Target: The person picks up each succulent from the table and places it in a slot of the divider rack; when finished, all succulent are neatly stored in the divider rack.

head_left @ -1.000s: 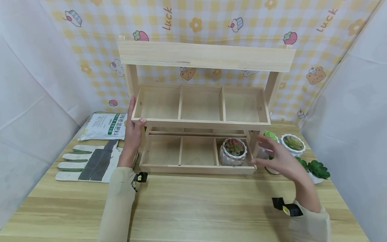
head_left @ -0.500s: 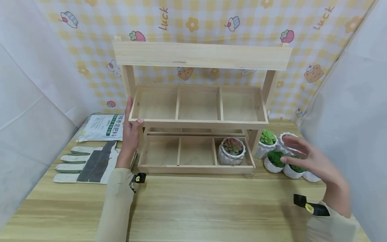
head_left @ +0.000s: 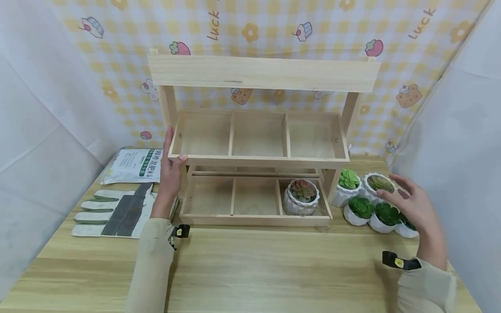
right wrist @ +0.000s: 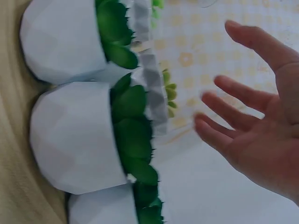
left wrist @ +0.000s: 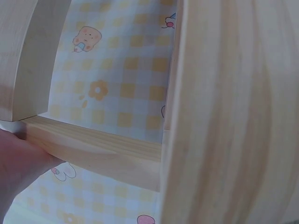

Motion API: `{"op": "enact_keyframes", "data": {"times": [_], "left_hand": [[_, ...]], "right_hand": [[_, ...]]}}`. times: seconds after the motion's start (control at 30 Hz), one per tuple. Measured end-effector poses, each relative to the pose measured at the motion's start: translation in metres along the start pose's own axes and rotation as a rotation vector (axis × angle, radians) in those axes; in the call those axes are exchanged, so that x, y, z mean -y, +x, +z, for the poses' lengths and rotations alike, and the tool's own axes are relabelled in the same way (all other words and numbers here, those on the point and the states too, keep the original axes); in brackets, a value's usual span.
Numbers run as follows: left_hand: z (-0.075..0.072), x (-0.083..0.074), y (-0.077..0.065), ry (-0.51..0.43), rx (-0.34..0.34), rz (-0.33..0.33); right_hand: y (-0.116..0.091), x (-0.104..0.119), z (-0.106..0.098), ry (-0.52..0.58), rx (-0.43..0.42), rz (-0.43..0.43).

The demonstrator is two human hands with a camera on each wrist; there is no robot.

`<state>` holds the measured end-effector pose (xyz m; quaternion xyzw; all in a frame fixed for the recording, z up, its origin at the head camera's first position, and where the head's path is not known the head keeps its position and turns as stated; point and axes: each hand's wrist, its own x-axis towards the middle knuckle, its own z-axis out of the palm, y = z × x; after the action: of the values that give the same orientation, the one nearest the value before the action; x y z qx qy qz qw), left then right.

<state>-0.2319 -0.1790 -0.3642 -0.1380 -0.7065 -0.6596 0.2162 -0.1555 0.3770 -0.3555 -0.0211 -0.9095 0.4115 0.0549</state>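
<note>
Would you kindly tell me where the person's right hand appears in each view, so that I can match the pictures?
Head: the right hand is at the right, near the white pots.
Left wrist: not in it; the hand at the left edge is the left hand, on the wooden shelf.
Right wrist: at the right, fingers pointing left.
Shared landmark: the yellow-checked cloth, in all three.

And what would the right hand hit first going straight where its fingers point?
Likely the right-hand potted succulent in the back row; the right hand overlaps it in the head view, but depth is unclear.
</note>
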Motion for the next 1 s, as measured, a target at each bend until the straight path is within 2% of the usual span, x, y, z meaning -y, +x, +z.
{"op": "enact_keyframes", "data": {"times": [0.13, 0.2, 0.33, 0.57, 1.0], "left_hand": [[0.002, -0.009, -0.003, -0.005, 0.001, 0.009], [0.004, -0.016, -0.005, -0.012, 0.001, 0.014], [0.007, -0.027, -0.007, -0.023, 0.006, 0.02], [0.008, -0.029, -0.008, -0.013, 0.008, 0.026], [0.008, -0.031, -0.008, 0.015, 0.011, 0.021]], "right_hand": [[0.006, -0.013, 0.006, 0.04, -0.098, 0.05], [0.009, -0.02, 0.009, 0.039, -0.108, 0.059], [0.015, -0.027, 0.012, -0.009, -0.08, 0.114], [0.024, -0.025, 0.019, -0.087, 0.003, 0.146], [0.032, -0.029, 0.026, -0.111, 0.007, 0.269]]}}
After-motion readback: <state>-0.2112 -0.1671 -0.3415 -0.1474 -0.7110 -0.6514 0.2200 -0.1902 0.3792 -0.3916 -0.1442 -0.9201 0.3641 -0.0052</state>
